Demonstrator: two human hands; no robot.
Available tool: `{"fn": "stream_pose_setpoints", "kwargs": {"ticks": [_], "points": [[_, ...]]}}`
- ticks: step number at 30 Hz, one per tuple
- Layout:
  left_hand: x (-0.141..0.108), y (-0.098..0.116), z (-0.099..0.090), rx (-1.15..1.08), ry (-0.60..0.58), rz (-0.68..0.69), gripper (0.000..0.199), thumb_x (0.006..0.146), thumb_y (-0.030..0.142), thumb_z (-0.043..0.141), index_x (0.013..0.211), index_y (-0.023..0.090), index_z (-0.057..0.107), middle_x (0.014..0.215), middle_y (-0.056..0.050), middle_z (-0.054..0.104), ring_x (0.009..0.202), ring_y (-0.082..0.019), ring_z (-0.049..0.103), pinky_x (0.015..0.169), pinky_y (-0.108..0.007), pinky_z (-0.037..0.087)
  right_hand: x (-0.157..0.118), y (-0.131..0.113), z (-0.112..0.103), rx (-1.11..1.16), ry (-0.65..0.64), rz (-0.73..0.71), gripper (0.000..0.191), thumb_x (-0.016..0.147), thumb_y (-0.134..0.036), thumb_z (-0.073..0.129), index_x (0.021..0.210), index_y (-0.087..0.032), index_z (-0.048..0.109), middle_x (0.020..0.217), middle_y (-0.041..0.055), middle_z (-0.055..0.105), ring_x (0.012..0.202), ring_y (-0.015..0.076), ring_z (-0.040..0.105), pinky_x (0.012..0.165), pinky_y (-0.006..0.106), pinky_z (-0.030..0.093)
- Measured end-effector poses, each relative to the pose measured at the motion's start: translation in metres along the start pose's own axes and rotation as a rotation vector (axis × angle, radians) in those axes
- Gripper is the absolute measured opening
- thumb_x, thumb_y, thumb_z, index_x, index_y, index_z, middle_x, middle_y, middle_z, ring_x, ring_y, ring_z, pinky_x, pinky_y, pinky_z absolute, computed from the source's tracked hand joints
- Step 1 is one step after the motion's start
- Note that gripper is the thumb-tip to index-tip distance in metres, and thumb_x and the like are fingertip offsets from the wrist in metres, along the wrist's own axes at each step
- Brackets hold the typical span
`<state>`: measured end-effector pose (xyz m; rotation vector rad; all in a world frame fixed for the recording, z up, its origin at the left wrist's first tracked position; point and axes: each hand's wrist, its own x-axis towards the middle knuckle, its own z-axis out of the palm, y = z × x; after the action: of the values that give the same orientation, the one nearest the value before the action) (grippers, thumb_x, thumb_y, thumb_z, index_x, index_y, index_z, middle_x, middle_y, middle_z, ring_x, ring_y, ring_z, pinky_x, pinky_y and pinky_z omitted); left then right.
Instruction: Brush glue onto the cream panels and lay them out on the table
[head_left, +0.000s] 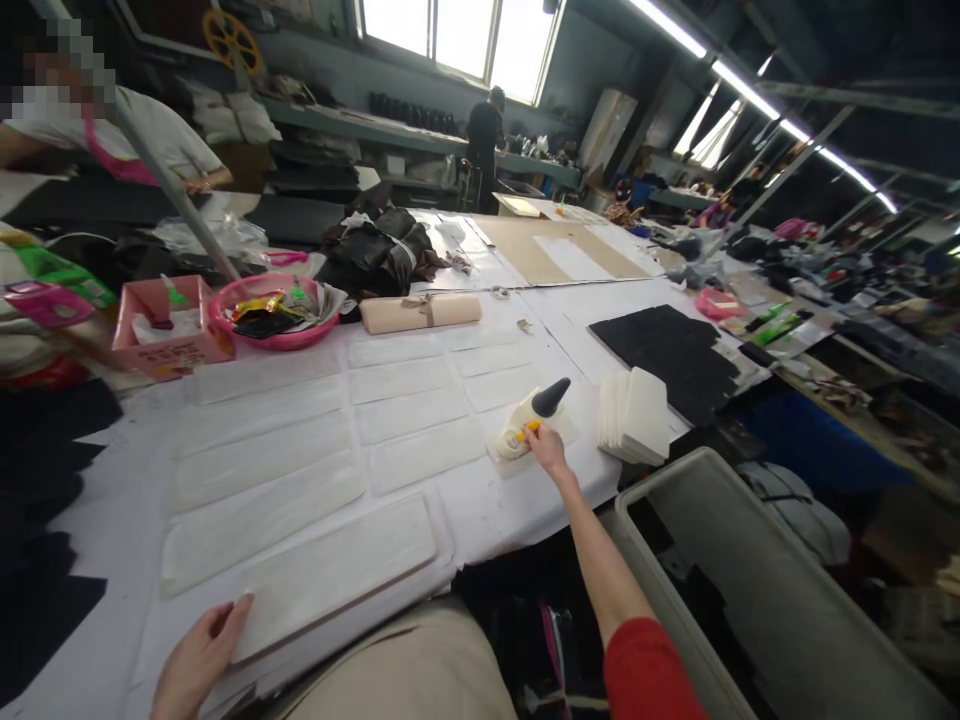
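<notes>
My left hand (201, 650) pinches the near left corner of a pale rectangular panel (337, 575) at the table's front edge. Farther right, my right hand (545, 447) is closed on a small yellow-handled tool (529, 430), its tip over a whitish container (512, 442). A dark cone-shaped piece (551, 397) leans just behind that container. Rows of flat, pale, translucent strips (262, 467) lie on the white table covering beyond the panel. What the tool's tip looks like is too small to tell.
A stack of cream pieces (634, 415) stands right of my right hand, near black sheets (660, 350). A grey bin (705, 470) sits below the table's right edge. Behind the strips are a pink basket (274, 338), a pink box (169, 345) and a beige roll (420, 313). Other people work farther back.
</notes>
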<state>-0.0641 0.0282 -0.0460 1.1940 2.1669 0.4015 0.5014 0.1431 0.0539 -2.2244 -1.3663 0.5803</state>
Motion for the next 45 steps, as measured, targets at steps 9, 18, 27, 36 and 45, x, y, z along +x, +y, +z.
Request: {"fn": "stream_pose_setpoints", "kwargs": {"ticks": [9,18,27,36,45], "points": [[-0.005,0.005,0.001,-0.012,-0.035,-0.080,0.055,0.064,0.068,0.045,0.083,0.019,0.061,0.094,-0.015,0.071,0.095,-0.036,0.065,0.085,-0.045,0.050,0.019,0.007,0.003,-0.093,-0.083,0.003,0.021,0.084,-0.028,0.064,0.099,-0.013,0.063,0.068,0.0037,0.071,0.069,0.0166,0.068,0.064,0.022,0.044],[-0.014,0.024,-0.006,-0.017,-0.044,-0.114,0.052,0.067,0.065,0.043,0.081,0.018,0.061,0.093,-0.016,0.070,0.093,-0.035,0.065,0.081,-0.042,0.050,-0.015,0.020,-0.006,-0.172,-0.027,0.120,0.034,0.088,-0.036,0.059,0.114,-0.014,0.056,0.090,0.0129,0.072,0.089,0.0242,0.067,0.074,0.030,0.045],[-0.018,0.034,-0.007,-0.030,-0.034,-0.113,0.046,0.070,0.061,0.043,0.073,0.018,0.060,0.082,-0.013,0.070,0.084,-0.032,0.065,0.076,-0.041,0.050,-0.140,-0.031,0.123,0.210,-0.511,0.040,0.017,0.081,-0.028,0.064,0.094,-0.019,0.071,0.078,0.0005,0.074,0.075,0.0155,0.070,0.069,0.022,0.049],[-0.019,0.042,-0.008,0.020,-0.083,-0.143,0.052,0.074,0.065,0.039,0.065,0.018,0.061,0.075,-0.015,0.068,0.080,-0.034,0.064,0.072,-0.042,0.049,-0.147,-0.049,0.151,0.109,-0.526,0.170,0.038,0.086,-0.048,0.056,0.097,-0.014,0.069,0.096,0.0114,0.073,0.092,0.0232,0.067,0.075,0.027,0.046],[-0.025,0.055,0.002,-0.082,-0.169,-0.163,0.056,0.074,0.070,0.039,0.065,0.018,0.061,0.074,-0.013,0.069,0.080,-0.033,0.064,0.073,-0.042,0.049,-0.151,-0.041,0.136,0.066,-0.540,0.169,0.056,0.090,-0.063,0.041,0.067,-0.018,0.067,0.069,0.0058,0.069,0.072,0.0201,0.064,0.063,0.025,0.042]]}}
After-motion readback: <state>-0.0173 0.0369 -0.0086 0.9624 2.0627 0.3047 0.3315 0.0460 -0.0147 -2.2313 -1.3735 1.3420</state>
